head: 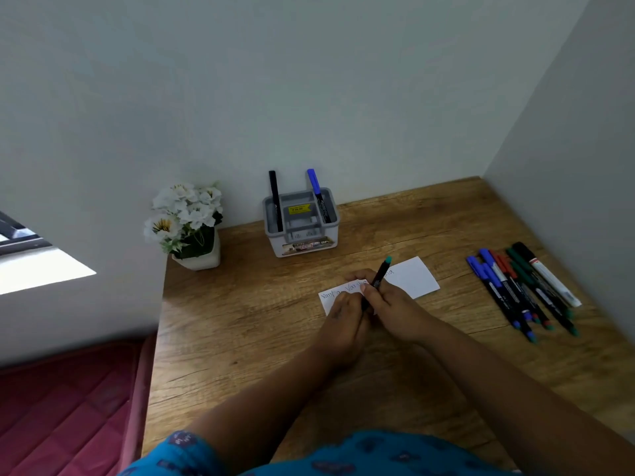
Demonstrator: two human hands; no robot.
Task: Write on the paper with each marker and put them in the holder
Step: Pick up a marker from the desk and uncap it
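We have the green-capped marker (377, 282) in our right hand (395, 305), fingers (372, 297) closed round the lower barrel, its teal end tilted up and away from us over the paper (412, 276). Our left hand (343, 312) sits right against it at the near end of the marker, fingers curled in; whether it is pinching the cap or only steadying the sheet, we cannot tell, because the tip is hidden between the hands. The marker looks light, stiff and smooth-sided, so it should be held low on the barrel near the tip for control, with a firmer pinch when the cap snaps on. The paper is thin and will slide on the wooden tabletop (240, 321), so it wants a flat hand on it. Writing already shows along its left part. Back by the wall the holder (302, 242) stands with a black marker (275, 197) and a blue marker (318, 194) upright in separate slots, and to our right the row of waiting markers (522, 290) lies well apart from the sheet.
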